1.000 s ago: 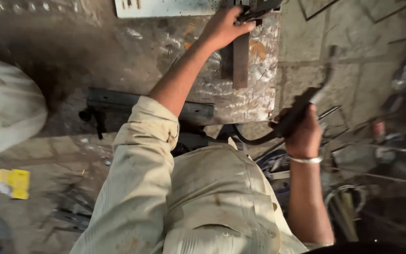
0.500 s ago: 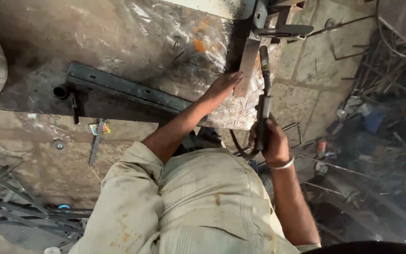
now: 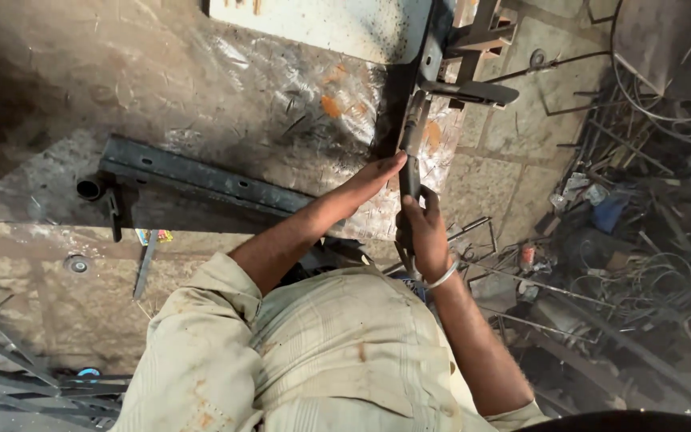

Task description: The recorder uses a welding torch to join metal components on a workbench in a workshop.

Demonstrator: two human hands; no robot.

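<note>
Your right hand [image 3: 423,234] is wrapped shut around the dark handle of a long tool [image 3: 411,152], probably a welding torch or rod holder, which runs up and away from your knuckles toward the metal bracket [image 3: 471,92] just beyond its tip. Your left hand [image 3: 371,178] lies flat and open, fingers pressed together, with the fingertips resting against the side of the tool a little above your right fist. As a judgement, the work in hand is lining the tip up with the joint on that bracket, so keep the left hand as a light guide only, low on the shaft and clear of the working end, and let the right wrist do the steering; the bangle [image 3: 439,278] on that wrist sits close to the cable [image 3: 403,266] looping under your fist, so watch that it does not snag. Brace your left forearm over the scratched steel sheet [image 3: 265,96] to steady the aim. The tip itself is hard to make out against the dark frame beside it, so you cannot tell whether it touches the bracket. Your right palm and thumb are hidden behind the handle, and your own shirt [image 3: 337,352] covers whatever lies directly beneath both elbows.
</note>
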